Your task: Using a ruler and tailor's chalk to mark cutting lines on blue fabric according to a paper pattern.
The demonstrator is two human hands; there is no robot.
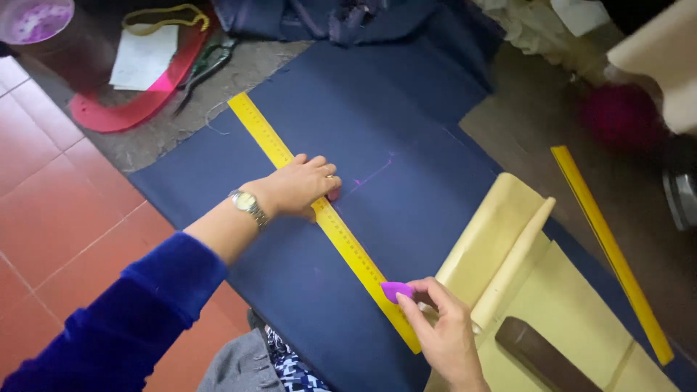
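A long yellow ruler (268, 141) lies diagonally across a sheet of navy blue cloth (406, 109). My left hand (301, 185), with a wristwatch on the wrist, presses flat on the ruler near its middle. My right hand (443, 330) pinches a purple piece of tailor's chalk (396, 291) against the ruler's right edge near its lower end. Faint purple chalk lines (374, 174) show on the cloth to the right of my left hand.
Pale yellow paper pattern pieces (508, 239) and a dark brown bar (544, 359) lie at the right. A second yellow ruler (610, 250) lies farther right. Scissors (207, 69), a red curved ruler (138, 109), white paper and a purple-lidded container (33, 20) sit at top left.
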